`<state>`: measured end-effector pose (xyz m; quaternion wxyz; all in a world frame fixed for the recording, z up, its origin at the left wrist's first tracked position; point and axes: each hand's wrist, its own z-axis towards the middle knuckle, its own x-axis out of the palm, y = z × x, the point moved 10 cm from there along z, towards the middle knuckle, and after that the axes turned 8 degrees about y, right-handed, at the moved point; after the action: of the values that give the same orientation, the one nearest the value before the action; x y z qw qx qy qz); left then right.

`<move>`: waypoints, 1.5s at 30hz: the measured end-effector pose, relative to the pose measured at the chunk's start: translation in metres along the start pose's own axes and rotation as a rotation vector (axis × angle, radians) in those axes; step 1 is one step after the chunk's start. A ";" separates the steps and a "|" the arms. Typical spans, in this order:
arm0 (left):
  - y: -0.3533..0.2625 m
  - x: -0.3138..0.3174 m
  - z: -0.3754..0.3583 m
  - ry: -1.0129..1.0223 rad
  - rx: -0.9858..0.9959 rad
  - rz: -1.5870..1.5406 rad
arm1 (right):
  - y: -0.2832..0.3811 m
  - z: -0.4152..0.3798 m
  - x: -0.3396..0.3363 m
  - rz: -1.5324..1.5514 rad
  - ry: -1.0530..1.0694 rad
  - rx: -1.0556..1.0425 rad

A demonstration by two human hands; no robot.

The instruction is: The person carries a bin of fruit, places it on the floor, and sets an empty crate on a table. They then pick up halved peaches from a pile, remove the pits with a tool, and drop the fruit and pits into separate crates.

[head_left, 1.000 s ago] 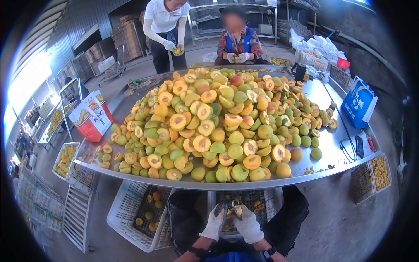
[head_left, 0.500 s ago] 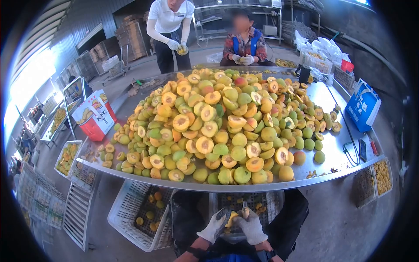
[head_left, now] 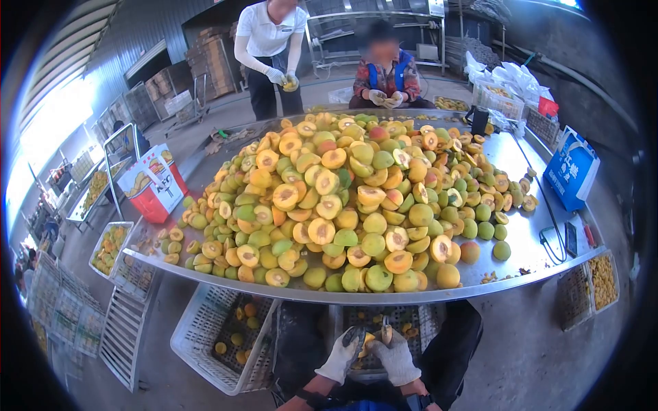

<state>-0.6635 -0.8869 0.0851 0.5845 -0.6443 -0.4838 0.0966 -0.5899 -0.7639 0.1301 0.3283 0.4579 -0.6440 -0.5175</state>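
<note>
Over the crate between my knees, my two gloved hands meet. My left hand (head_left: 340, 357) is closed on a piece of orange-yellow apricot (head_left: 367, 340); its fingertips look dark and stained. Close against it on the other side, my right hand (head_left: 396, 359) is closed around a small tool with a metal tip (head_left: 386, 331), which points upward; the rest of the tool is hidden in the glove. In front of both hands rises a large heap of apricots (head_left: 329, 205), many cut in half with brown centres showing, on a metal table (head_left: 528, 236).
Below my hands stands a crate (head_left: 432, 322) with fruit bits; another white crate (head_left: 199, 329) with apricots is at left. A paper bag (head_left: 154, 183), blue bag (head_left: 571, 168), phone (head_left: 570, 238) and cable lie around the heap. Two people (head_left: 271, 41) (head_left: 387, 72) handle fruit across the table.
The view has shifted slightly, so the table sits a little lower. My hands stay together with the apricot piece between them. The standing person's hands have moved slightly.
</note>
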 end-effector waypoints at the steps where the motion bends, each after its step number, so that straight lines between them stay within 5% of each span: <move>1: 0.002 0.000 0.001 -0.007 -0.012 0.003 | 0.004 -0.001 -0.002 0.009 0.001 0.004; 6: 0.029 -0.017 0.022 -0.116 -0.005 -0.167 | 0.005 -0.003 -0.018 0.014 -0.140 -0.088; 11: -0.048 0.024 0.007 0.201 0.503 0.128 | 0.032 -0.025 -0.028 -0.132 -0.226 -0.245; 12: -0.032 0.014 0.013 0.188 0.364 0.073 | 0.032 -0.024 -0.024 -0.130 -0.179 -0.251; 15: -0.068 0.030 0.003 0.050 0.393 0.762 | 0.027 -0.031 -0.010 -0.206 -0.106 -0.092; 20: -0.036 0.001 0.012 -0.003 0.240 0.181 | 0.029 -0.032 0.016 -0.319 0.026 0.058; 22: -0.040 -0.005 0.012 -0.019 0.247 0.193 | 0.024 -0.028 0.025 -0.309 0.062 0.064; 24: -0.055 -0.003 0.008 -0.040 0.361 0.556 | 0.021 -0.025 0.033 -0.321 0.086 0.029; 27: -0.028 -0.014 0.015 0.039 0.281 0.072 | 0.013 -0.021 0.042 -0.317 0.103 0.009; 30: -0.037 -0.012 0.014 0.016 0.330 0.170 | 0.033 -0.022 0.045 -0.422 0.075 -0.134; 33: -0.016 -0.024 0.019 -0.002 0.263 -0.131 | 0.017 -0.018 0.044 -0.322 0.027 0.048; 39: -0.019 -0.024 0.021 0.010 0.257 -0.104 | 0.015 -0.007 0.049 -0.397 0.087 -0.032; 42: -0.028 -0.027 0.017 -0.016 0.356 0.371 | 0.023 -0.007 0.055 -0.491 0.148 -0.155; 45: 0.006 -0.036 0.026 0.002 0.094 -0.254 | -0.007 -0.004 0.054 -0.480 0.144 -0.066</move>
<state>-0.6963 -0.8954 0.0562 0.6221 -0.5497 -0.5558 0.0440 -0.6041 -0.8158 0.1213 0.2555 0.6225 -0.4746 -0.5674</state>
